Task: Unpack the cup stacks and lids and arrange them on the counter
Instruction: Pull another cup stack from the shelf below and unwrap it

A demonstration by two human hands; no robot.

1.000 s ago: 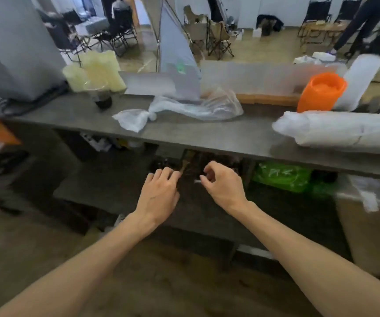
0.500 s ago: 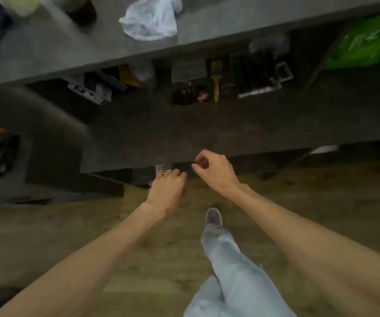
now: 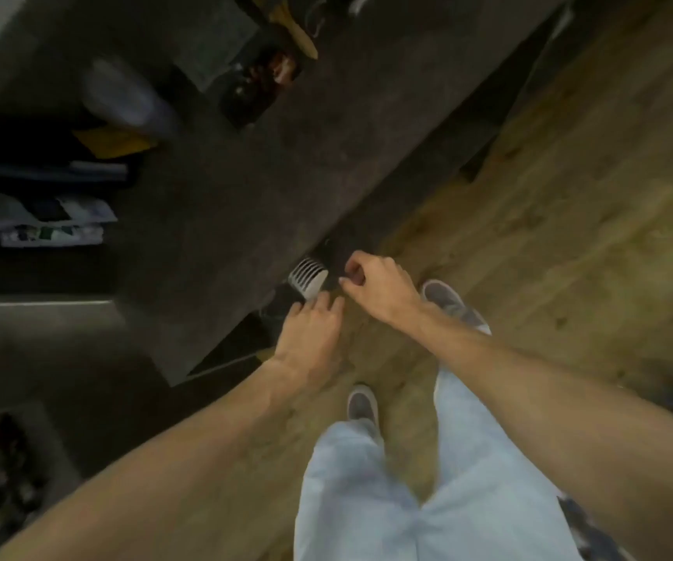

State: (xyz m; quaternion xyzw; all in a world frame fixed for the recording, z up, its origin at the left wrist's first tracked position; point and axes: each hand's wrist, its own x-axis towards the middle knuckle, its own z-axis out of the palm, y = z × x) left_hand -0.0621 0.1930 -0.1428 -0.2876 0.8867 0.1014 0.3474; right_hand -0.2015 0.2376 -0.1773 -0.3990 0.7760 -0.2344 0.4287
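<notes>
— Hands first: where are they, and what are they doing?

— Head view, looking almost straight down. The left hand (image 3: 310, 338) sits just below frame centre, back of the hand up, fingers fairly straight and reaching toward 12 o'clock. Its fingertips (image 3: 318, 303) are at the lower edge of a white ribbed stack of what look like cups or lids (image 3: 308, 278); whether they touch it I cannot tell through the blur. Nothing is held in it.

— And the other?

— The right hand (image 3: 379, 287) is at 2 o'clock from the left one, close beside it. Its fingers are curled, thumb and forefinger drawn together; whether they pinch anything I cannot tell, as that spot is dark and blurred.

— Where does the white stack lie?

— Under the near edge of the dark grey lower shelf (image 3: 221, 220), at its 5 o'clock corner, just at 12 o'clock from the left fingertips and at 9 o'clock from the right hand. It is tilted and only partly shows.

— Anything else around?

— Blurred clutter at 12 o'clock on the shelf, including a yellowish brush-like handle (image 3: 298, 34). At 9 o'clock, a pile of papers or packets (image 3: 43, 224). Brown wooden floor (image 3: 549, 216) fills the 3 o'clock side. Pale blue trouser legs (image 3: 387, 500) rise from 6 o'clock, with two grey shoes (image 3: 363, 406), the farther one just behind the right wrist.
</notes>
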